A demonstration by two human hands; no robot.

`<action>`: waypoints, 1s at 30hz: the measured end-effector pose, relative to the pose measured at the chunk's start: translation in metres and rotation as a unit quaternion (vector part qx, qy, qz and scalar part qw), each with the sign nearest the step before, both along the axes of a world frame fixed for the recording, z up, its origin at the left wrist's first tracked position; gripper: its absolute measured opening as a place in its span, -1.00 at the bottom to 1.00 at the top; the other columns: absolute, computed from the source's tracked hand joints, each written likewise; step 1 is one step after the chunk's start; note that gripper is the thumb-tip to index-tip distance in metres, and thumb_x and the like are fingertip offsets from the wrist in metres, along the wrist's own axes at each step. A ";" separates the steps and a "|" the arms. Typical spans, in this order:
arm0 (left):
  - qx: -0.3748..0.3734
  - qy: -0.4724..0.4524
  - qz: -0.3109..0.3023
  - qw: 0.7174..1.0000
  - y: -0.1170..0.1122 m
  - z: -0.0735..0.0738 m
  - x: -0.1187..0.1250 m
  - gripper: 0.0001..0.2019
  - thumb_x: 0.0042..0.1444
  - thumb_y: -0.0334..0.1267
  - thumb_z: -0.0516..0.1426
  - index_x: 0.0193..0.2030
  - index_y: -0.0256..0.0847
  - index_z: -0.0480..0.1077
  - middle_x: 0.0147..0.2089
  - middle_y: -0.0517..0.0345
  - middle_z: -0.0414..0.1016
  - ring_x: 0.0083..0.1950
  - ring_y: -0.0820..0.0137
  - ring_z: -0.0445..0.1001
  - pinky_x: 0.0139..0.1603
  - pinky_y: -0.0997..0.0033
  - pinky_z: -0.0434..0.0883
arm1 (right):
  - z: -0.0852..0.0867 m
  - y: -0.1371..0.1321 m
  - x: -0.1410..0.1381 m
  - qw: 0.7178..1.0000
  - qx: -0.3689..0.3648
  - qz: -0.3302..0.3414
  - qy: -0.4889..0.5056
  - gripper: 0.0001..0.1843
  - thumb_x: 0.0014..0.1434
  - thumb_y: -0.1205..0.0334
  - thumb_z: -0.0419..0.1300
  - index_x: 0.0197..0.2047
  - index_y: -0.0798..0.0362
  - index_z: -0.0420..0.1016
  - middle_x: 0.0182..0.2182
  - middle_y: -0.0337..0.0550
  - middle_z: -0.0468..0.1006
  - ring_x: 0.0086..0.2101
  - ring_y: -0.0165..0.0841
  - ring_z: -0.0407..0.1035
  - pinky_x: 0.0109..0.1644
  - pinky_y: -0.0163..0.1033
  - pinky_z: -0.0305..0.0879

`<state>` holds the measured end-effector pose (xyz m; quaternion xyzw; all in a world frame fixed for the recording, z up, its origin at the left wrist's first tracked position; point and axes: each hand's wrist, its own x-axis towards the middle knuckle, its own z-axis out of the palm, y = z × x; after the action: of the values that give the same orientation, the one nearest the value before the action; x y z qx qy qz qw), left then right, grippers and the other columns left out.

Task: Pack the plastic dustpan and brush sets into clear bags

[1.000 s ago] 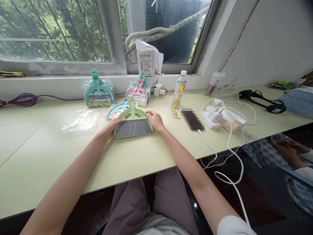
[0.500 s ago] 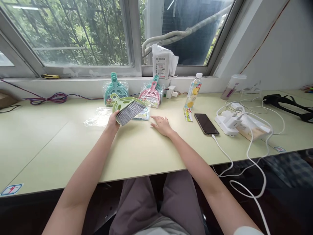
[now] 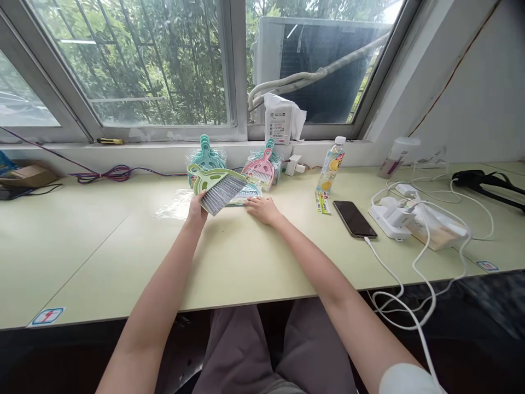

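Observation:
My left hand (image 3: 198, 212) is closed on the lower left edge of a green dustpan with a grey-bristled brush (image 3: 223, 191), tilted above the table. My right hand (image 3: 264, 209) lies low over the tabletop, fingers stretched out, at the front right edge of a pale blue brush-and-dustpan pack (image 3: 255, 190). Whether those fingertips press on the pack I cannot tell. The green dustpan hides part of this pack. Behind stand wrapped teal dustpans (image 3: 207, 156) and, to their right, a pink dustpan set (image 3: 261, 167) with teal ones behind it.
A clear plastic wrapper (image 3: 177, 205) lies left of my left hand. Rightward are a drink bottle (image 3: 331, 164), a small green-and-white packet (image 3: 322, 202), a phone (image 3: 355, 219) on a cable and a white power strip (image 3: 389, 221). A white-wrapped box (image 3: 283, 120) stands on the sill.
My right hand has moved left to the edge of the pale blue pack. My left hand still holds the green dustpan and brush. The camera view has shifted slightly.

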<state>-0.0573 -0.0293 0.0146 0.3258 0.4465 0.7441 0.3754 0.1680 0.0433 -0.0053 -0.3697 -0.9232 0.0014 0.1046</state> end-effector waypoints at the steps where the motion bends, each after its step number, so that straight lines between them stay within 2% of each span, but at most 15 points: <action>1: 0.000 0.007 0.001 1.000 0.000 0.000 -0.003 -0.58 0.07 -0.19 0.14 0.11 -0.09 0.39 0.16 0.04 0.45 0.24 0.20 0.39 0.14 0.30 0.47 | 0.000 0.006 0.004 1.000 -0.007 -0.017 0.003 -0.53 0.37 0.03 -0.07 0.29 -0.19 0.29 0.37 -0.17 0.21 0.28 -0.13 0.14 0.19 0.11 0.15; 4: -0.001 0.009 0.002 1.000 0.000 -0.001 -0.009 -0.58 0.05 -0.19 0.13 0.09 -0.07 0.40 0.15 0.02 0.45 0.23 0.19 0.40 0.12 0.28 0.48 | -0.002 0.018 0.023 0.998 -0.022 -0.054 0.014 -0.53 0.37 0.01 -0.08 0.29 -0.19 0.29 0.37 -0.17 0.21 0.31 -0.13 0.10 0.19 0.13 0.15; 8: 0.032 -0.015 -0.006 0.999 -0.001 0.001 -0.012 -0.53 0.04 -0.26 0.11 0.15 -0.06 0.38 0.10 0.01 0.47 0.21 0.23 0.41 0.12 0.33 0.47 | -0.006 0.027 0.045 0.994 -0.020 -0.101 0.022 -0.52 0.37 -0.02 -0.10 0.29 -0.18 0.27 0.36 -0.16 0.22 0.28 -0.14 0.14 0.20 0.14 0.15; 11: 0.044 -0.041 -0.011 0.998 -0.001 0.001 -0.012 -0.50 0.05 -0.31 0.10 0.18 -0.05 0.37 0.11 0.03 0.47 0.20 0.27 0.42 0.13 0.38 0.46 | -0.006 0.032 0.046 0.988 -0.026 -0.148 0.018 -0.50 0.37 -0.01 -0.10 0.32 -0.18 0.26 0.37 -0.17 0.20 0.28 -0.11 0.14 0.20 0.12 0.16; 15: 0.021 -0.039 -0.006 0.999 -0.001 0.000 -0.011 -0.51 0.07 -0.31 0.09 0.19 -0.05 0.37 0.12 0.04 0.47 0.22 0.26 0.40 0.12 0.37 0.47 | -0.007 0.034 0.035 0.982 -0.014 -0.189 0.019 -0.49 0.38 0.04 -0.12 0.32 -0.13 0.27 0.36 -0.11 0.22 0.24 -0.07 0.18 0.20 0.12 0.16; 17: 0.021 -0.030 -0.003 0.999 -0.001 0.001 -0.010 -0.53 0.08 -0.29 0.09 0.17 -0.05 0.38 0.11 0.04 0.47 0.22 0.24 0.40 0.11 0.35 0.48 | -0.008 0.029 0.030 0.978 0.011 -0.205 0.028 -0.50 0.38 0.08 -0.13 0.31 -0.11 0.30 0.36 -0.06 0.22 0.27 -0.03 0.12 0.25 0.20 0.05; 20: 0.029 -0.027 -0.006 0.999 -0.004 0.006 -0.009 -0.55 0.08 -0.28 0.11 0.15 -0.06 0.40 0.11 0.03 0.48 0.21 0.20 0.41 0.10 0.30 0.49 | -0.007 0.013 0.020 0.974 0.061 -0.211 0.053 -0.51 0.36 0.20 -0.11 0.28 -0.03 0.35 0.41 0.01 0.07 0.37 0.04 -0.11 0.33 0.34 -0.23; 22: 0.046 -0.031 -0.009 0.998 -0.007 0.013 -0.012 -0.56 0.09 -0.28 0.10 0.14 -0.07 0.40 0.10 0.03 0.48 0.19 0.19 0.43 0.10 0.29 0.50 | -0.005 -0.006 0.004 0.977 0.096 -0.174 0.078 -0.49 0.31 0.31 -0.08 0.28 0.02 0.34 0.45 0.01 -0.04 0.39 -0.01 -0.17 0.35 0.30 -0.29; 25: 0.092 -0.045 0.003 0.995 -0.012 0.024 -0.020 -0.59 0.11 -0.30 0.08 0.13 -0.11 0.41 0.07 0.03 0.50 0.15 0.23 0.46 0.09 0.34 0.49 | -0.002 -0.041 -0.036 0.989 0.111 -0.038 0.093 -0.42 0.29 0.35 -0.07 0.37 0.01 0.20 0.46 -0.04 -0.12 0.41 -0.12 -0.20 0.39 0.20 -0.28; 26: 0.106 -0.053 0.011 0.993 -0.014 0.027 -0.024 -0.60 0.11 -0.31 0.07 0.11 -0.12 0.41 0.05 0.03 0.51 0.13 0.26 0.47 0.09 0.37 0.49 | -0.003 -0.052 -0.054 0.990 0.108 0.025 0.090 -0.41 0.31 0.31 -0.06 0.39 0.00 0.13 0.47 -0.07 -0.15 0.42 -0.14 -0.26 0.40 0.22 -0.30; 28: 0.124 -0.075 0.024 0.989 -0.016 0.030 -0.030 -0.64 0.12 -0.33 0.06 0.06 -0.15 0.43 0.01 0.03 0.52 0.07 0.32 0.51 0.06 0.45 0.48 | -0.005 -0.069 -0.087 0.986 0.068 0.128 0.079 -0.39 0.35 0.10 -0.04 0.43 -0.03 0.02 0.48 -0.11 -0.19 0.43 -0.13 -0.36 0.40 0.32 -0.32; 30: 0.127 -0.103 0.033 0.986 -0.017 0.031 -0.035 -0.68 0.13 -0.36 0.05 0.02 -0.17 0.43 -0.01 0.02 0.53 0.01 0.37 0.53 0.01 0.51 0.48 | -0.009 -0.077 -0.112 0.985 -0.017 0.163 0.053 -0.36 0.36 -0.07 -0.07 0.41 -0.01 0.04 0.46 -0.03 -0.09 0.43 -0.04 -0.31 0.34 0.49 -0.34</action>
<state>-0.0927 -0.0467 0.0454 0.2779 0.3181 0.8360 0.3503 0.0561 -0.0334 -0.0140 -0.2156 -0.9641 0.0539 0.1455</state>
